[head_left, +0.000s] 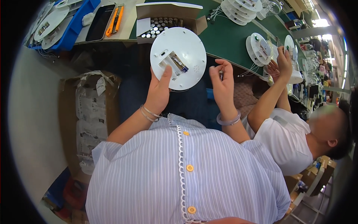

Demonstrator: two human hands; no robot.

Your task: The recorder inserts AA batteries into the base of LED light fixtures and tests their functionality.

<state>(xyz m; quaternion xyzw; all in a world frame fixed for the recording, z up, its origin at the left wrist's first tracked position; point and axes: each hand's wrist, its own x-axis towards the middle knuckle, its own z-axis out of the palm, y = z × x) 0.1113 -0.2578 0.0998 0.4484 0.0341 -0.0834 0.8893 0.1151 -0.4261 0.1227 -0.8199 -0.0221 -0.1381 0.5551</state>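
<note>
My left hand (158,90) grips a round white plastic disc (188,44) by its lower left edge, thumb on the face. Set in the disc is a battery compartment, and a battery (179,62) lies slanted in it; the slot part nearest my thumb looks bare. To the right of the disc, apart from it, my right hand (223,87) has its fingers curled round a small battery (221,75), mostly hidden by them. Just behind the disc stands an open cardboard box (167,11) holding many upright batteries (159,25).
A blue bin (77,26) of white discs, a dark phone (100,23) and an orange utility knife (115,21) are at the far left. Stacked discs (238,15) with wires stand on the green table (220,41). A co-worker (278,140) handles another disc at right. A carton (67,119) stands lower left.
</note>
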